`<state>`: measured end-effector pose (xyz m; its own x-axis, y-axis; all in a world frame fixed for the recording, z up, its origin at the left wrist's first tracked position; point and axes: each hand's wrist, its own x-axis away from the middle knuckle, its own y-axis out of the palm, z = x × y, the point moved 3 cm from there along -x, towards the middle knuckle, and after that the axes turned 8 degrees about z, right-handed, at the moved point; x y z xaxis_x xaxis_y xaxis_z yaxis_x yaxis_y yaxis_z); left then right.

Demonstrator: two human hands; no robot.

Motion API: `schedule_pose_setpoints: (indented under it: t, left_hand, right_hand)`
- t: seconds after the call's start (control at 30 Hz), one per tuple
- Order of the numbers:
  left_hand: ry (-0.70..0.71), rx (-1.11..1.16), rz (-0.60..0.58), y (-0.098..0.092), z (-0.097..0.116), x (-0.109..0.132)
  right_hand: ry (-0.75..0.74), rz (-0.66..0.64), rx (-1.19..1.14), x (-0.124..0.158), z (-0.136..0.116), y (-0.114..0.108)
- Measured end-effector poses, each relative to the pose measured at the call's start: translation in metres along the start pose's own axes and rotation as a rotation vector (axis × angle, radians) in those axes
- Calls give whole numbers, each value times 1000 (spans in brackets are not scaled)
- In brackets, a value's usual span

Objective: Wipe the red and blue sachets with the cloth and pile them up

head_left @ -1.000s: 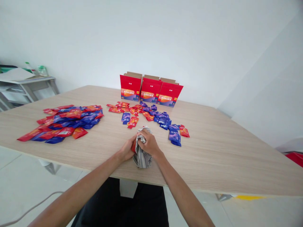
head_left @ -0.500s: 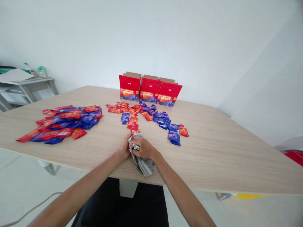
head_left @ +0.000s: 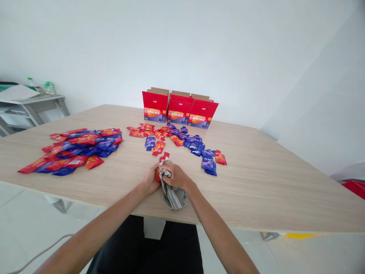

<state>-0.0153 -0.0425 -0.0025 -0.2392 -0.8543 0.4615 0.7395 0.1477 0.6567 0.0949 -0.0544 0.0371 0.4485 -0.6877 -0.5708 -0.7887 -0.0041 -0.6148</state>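
Note:
My left hand [head_left: 151, 182] holds a red sachet [head_left: 163, 158] flat against the wooden table [head_left: 256, 186], near its front edge. My right hand [head_left: 177, 176] is closed on a grey striped cloth [head_left: 172, 194], which it presses onto the sachet. Most of the sachet is hidden under the cloth and my fingers; only its top end sticks out. A scatter of small red and blue sachets [head_left: 182, 139] lies just beyond my hands.
A large heap of red and blue sachets [head_left: 75, 148] lies at the left. Three open red cartons [head_left: 179, 108] stand in a row at the back. A grey shelf unit [head_left: 31, 108] stands far left by the wall.
My right hand rubbed the cloth back toward me and then forward again over the sachet. The top of the red sachet now shows beyond the cloth. The left hand stayed in place.

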Motion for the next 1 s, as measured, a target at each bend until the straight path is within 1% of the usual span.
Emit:
schedule_pose_setpoints:
  t: [0.03,0.07,0.1,0.17,0.27,0.33,0.37,0.4,0.43,0.57,0.6,0.63,0.67,0.7,0.83,0.87,0.9,0.93,1.0]
  left_hand:
    - [9,5,13,-1,1,-1]
    - [19,6,18,-1,2,-1]
    - [28,2,16,-1,2,-1]
    - [29,-21,-6,1,1,1]
    - [-10,-74,-68,6,-4,7]
    - [-36,-99,-101,9,-7,9]
    - [-39,-100,-113,9,-7,10]
    - [-36,-91,-120,9,-7,10]
    - [-31,-79,-115,8,-6,9]
    - [-17,-36,-27,0,-1,2]
    - [-13,-30,-11,-1,0,1]
    - [-7,-25,-4,-1,0,0]
    - [0,-22,-4,-1,1,0]
    - [4,-24,-10,0,0,0]
    - [37,-57,-53,4,-4,5]
    - [53,-63,-63,5,-5,6]
    - [69,-66,-69,5,-6,6]
    - [80,-65,-72,5,-6,6]
    - [81,-59,-68,3,-6,6]
  right_hand:
    - [-21,-50,-18,0,-2,3]
    - [-30,-72,-27,0,-4,4]
    - [-24,-64,-24,0,-4,4]
    - [23,34,14,-1,-3,2]
    - [142,272,98,-1,4,-8]
    - [188,366,122,-1,8,-14]
    - [192,373,122,-1,9,-15]
    - [180,351,114,-1,9,-15]
    - [155,304,98,-1,8,-14]
    - [10,10,-10,1,0,-3]
    - [-11,-38,-31,1,-1,-1]
    - [-19,-59,-42,1,-2,0]
    - [-15,-51,-40,1,-2,0]
    - [2,-17,-25,0,-1,-1]
    - [123,241,80,-1,7,-11]
    - [141,288,92,-1,8,-13]
    - [147,312,92,-1,9,-15]
    - [137,309,82,0,9,-16]
    - [84,226,41,0,7,-16]
